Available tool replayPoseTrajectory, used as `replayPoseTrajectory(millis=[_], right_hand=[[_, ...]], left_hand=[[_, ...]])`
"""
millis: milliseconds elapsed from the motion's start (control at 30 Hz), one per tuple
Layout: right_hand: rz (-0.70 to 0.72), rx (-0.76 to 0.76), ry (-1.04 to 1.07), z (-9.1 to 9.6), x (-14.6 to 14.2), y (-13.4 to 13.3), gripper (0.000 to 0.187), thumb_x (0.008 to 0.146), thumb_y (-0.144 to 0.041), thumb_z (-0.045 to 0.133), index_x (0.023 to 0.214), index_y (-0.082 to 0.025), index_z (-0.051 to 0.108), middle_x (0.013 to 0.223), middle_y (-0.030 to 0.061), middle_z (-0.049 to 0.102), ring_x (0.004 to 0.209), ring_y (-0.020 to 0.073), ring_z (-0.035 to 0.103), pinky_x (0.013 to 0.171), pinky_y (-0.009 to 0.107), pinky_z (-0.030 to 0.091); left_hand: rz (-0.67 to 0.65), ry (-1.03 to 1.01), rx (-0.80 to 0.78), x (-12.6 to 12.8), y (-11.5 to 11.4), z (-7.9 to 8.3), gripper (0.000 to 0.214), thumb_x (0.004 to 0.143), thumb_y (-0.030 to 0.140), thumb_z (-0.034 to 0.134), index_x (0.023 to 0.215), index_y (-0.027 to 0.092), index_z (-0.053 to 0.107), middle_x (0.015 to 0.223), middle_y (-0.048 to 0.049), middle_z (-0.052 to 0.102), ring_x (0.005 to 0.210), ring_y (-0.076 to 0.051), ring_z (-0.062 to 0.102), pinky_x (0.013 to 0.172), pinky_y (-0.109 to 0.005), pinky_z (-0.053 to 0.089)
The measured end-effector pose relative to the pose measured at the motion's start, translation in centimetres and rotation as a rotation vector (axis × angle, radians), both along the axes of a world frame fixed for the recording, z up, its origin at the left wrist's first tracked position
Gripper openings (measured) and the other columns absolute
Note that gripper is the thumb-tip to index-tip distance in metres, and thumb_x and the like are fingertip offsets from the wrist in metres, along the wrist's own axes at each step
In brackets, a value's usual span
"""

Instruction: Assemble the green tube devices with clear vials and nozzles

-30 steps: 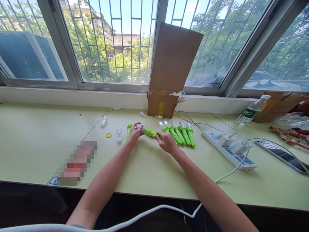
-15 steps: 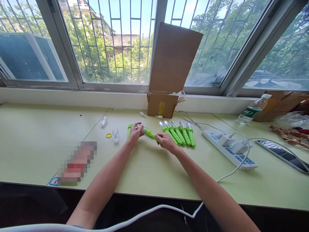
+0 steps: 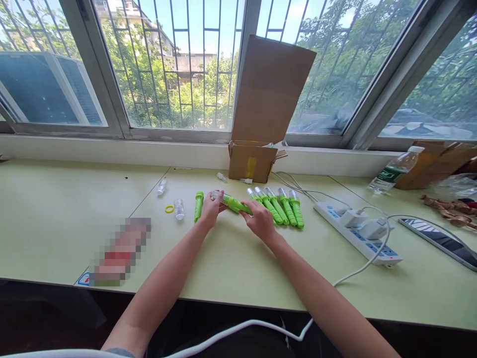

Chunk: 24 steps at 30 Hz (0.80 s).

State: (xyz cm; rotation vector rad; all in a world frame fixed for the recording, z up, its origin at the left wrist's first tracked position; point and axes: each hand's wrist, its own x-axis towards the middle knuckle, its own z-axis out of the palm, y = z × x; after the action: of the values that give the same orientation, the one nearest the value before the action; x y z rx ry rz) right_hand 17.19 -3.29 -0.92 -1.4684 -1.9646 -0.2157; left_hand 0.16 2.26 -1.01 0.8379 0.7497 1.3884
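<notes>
Between my hands, tilted across the middle of the table, is a green stick with a clear cap (image 3: 234,204); it looks like a small flashlight or glow stick. My left hand (image 3: 211,210) is closed around its clear end. The fingers of my right hand (image 3: 260,220) grip the green lower end. Just left of my left hand lies another green stick (image 3: 198,206) with no clear cap on it. To the right of my right hand, several green sticks with clear caps (image 3: 285,206) lie side by side. Further left are a clear cylindrical cap (image 3: 179,210) and a yellow ring (image 3: 169,209).
An open cardboard box (image 3: 250,164) stands at the back by the window. Small clear plastic parts (image 3: 161,187) lie at the back left. A power strip (image 3: 357,233) with plugs and cables, a phone (image 3: 439,243) and a water bottle (image 3: 395,170) are on the right.
My right hand has shifted its grip slightly on the green end, and the stick has turned a little. My left hand stays on the clear end. The camera view has shifted slightly.
</notes>
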Motion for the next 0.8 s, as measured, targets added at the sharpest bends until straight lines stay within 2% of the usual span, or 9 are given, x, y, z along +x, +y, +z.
replayPoseTrajectory(millis=[100,233,400,633,800], right_hand=[[-0.021,-0.017,-0.076,0.1,0.0,-0.2,0.029,0.088,-0.032,0.052,0.114,-0.023,0.062,0.105,0.0054,0.068,0.088,0.0203,0.062,0.068,0.027,0.042],[-0.032,-0.112,-0.162,0.0,-0.2,-0.3,0.035,0.091,-0.035,0.046,0.123,-0.024,0.057,0.11,0.0061,0.067,0.088,0.0199,0.063,0.07,0.027,0.042],[-0.007,-0.176,-0.174,0.1,-0.9,-0.5,0.04,0.093,-0.036,0.043,0.13,-0.024,0.053,0.112,0.0067,0.067,0.092,0.021,0.063,0.072,0.027,0.043],[0.048,-0.274,0.023,0.7,-1.3,-0.8,0.038,0.089,-0.037,0.047,0.123,-0.026,0.06,0.097,0.0053,0.072,0.084,0.022,0.065,0.071,0.027,0.043],[0.207,-0.389,0.272,0.9,-1.0,-0.3,0.04,0.086,-0.042,0.049,0.116,-0.021,0.065,0.082,0.0038,0.07,0.072,0.0199,0.06,0.065,0.027,0.043]], left_hand=[[-0.011,-0.005,-0.004,0.0,-0.1,0.1,0.036,0.076,0.035,0.069,0.101,0.017,0.049,0.082,-0.0017,0.06,0.07,-0.012,0.063,0.074,-0.036,0.056],[-0.023,-0.008,-0.006,-0.1,-0.1,0.0,0.035,0.077,0.032,0.068,0.101,0.017,0.048,0.083,-0.0008,0.059,0.07,-0.012,0.063,0.075,-0.036,0.056],[-0.023,0.002,0.003,-0.2,0.3,-0.3,0.036,0.078,0.032,0.068,0.104,0.018,0.047,0.088,-0.0031,0.061,0.076,-0.013,0.063,0.078,-0.037,0.055],[-0.024,0.011,0.005,-0.4,0.4,-0.4,0.038,0.075,0.032,0.07,0.103,0.018,0.047,0.088,-0.0035,0.06,0.075,-0.013,0.063,0.075,-0.035,0.055],[-0.061,-0.016,0.013,-0.5,0.1,0.0,0.041,0.075,0.031,0.071,0.105,0.018,0.046,0.088,-0.0032,0.061,0.078,-0.015,0.065,0.077,-0.037,0.055]])
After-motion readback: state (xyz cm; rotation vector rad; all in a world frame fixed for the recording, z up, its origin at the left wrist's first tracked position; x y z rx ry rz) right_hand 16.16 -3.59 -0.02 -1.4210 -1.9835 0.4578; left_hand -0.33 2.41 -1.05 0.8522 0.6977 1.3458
